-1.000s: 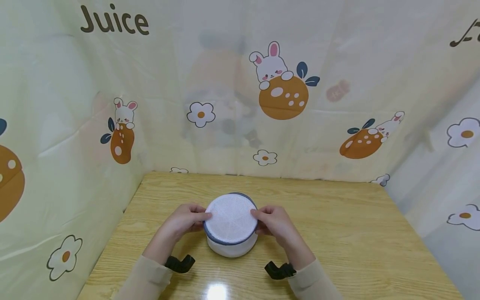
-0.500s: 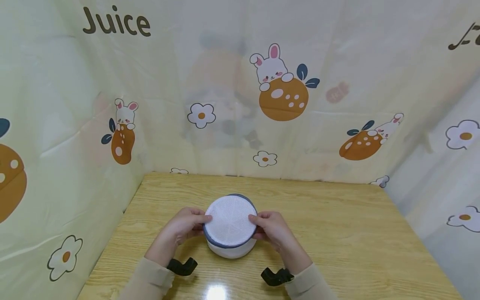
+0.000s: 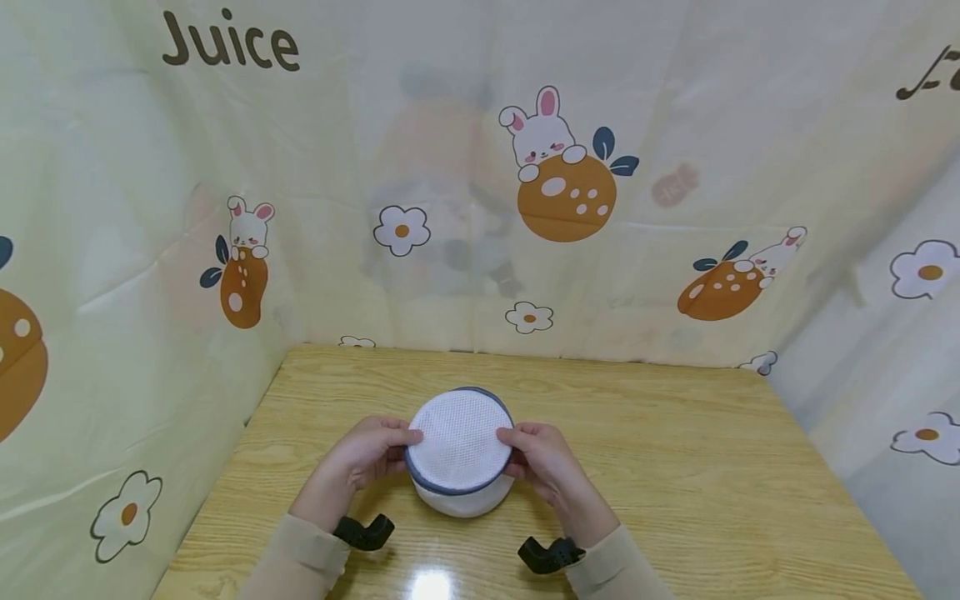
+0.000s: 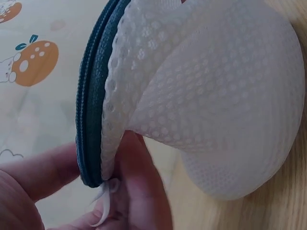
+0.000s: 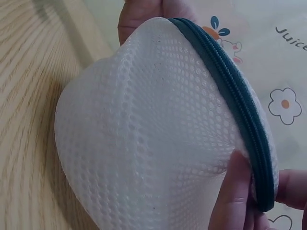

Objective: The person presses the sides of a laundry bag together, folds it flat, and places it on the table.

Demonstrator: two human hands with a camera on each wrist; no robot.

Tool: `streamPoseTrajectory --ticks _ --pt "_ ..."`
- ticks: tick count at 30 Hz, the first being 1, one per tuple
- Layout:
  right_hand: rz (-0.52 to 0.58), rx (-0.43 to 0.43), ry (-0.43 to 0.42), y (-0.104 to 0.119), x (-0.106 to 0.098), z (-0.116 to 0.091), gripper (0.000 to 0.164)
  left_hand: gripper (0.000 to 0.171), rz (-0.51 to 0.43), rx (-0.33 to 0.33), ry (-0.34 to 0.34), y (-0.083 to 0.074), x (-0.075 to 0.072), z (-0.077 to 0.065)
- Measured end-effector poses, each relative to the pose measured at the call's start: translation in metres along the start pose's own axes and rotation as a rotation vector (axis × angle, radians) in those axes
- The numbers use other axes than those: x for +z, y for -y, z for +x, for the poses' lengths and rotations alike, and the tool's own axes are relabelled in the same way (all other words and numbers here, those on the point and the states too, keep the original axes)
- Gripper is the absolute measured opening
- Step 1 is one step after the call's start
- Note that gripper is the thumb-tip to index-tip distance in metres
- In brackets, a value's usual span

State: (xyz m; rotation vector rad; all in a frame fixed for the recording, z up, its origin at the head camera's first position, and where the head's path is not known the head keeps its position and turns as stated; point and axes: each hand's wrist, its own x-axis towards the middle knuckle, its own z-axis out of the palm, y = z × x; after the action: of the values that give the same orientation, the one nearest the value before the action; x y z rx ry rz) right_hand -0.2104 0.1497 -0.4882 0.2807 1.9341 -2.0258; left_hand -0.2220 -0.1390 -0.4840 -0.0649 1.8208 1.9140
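Observation:
A round white mesh laundry bag stands on the wooden table, its flat circular top tilted toward me. A dark teal zipper runs around the rim of the top; the stretch in view looks closed. On the left side, my left hand pinches the rim, thumb on top and fingers below. My right hand pinches the opposite edge the same way. In the left wrist view the mesh side wall sags and folds beneath the rim, and a small white ribbon loop hangs by the left fingers.
The wood-grain table extends around the bag on all sides. A cream curtain printed with rabbits, oranges and flowers encloses its back and both sides. Black wrist mounts sit at the sleeve cuffs.
Both hands, still pinching the rim, have come slightly nearer to me, and the right hand has shifted a little left. The bag's top tilts slightly more toward me; little differs over the last half second.

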Motion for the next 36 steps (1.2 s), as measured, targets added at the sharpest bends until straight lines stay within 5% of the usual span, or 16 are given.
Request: streamPoseTrajectory --ticks 15,22,29,36 --pt "-0.172 -0.057 -0.016 0.0 -0.004 -0.021 0.038 0.03 0.132 -0.009 -0.05 0.003 -0.009 -0.027" --pt "-0.138 -0.032 0.003 -0.006 -0.002 -0.03 0.035 0.035 0.095 -0.001 -0.025 0.012 -0.002 -0.033" --pt "-0.108 -0.023 0.038 -0.009 0.003 -0.035 0.035 0.034 0.046 -0.003 -0.073 0.017 0.014 -0.033" --pt "0.036 0.017 0.054 -0.014 0.008 -0.036 0.025 0.021 -0.043 0.001 -0.108 0.021 0.025 -0.032"
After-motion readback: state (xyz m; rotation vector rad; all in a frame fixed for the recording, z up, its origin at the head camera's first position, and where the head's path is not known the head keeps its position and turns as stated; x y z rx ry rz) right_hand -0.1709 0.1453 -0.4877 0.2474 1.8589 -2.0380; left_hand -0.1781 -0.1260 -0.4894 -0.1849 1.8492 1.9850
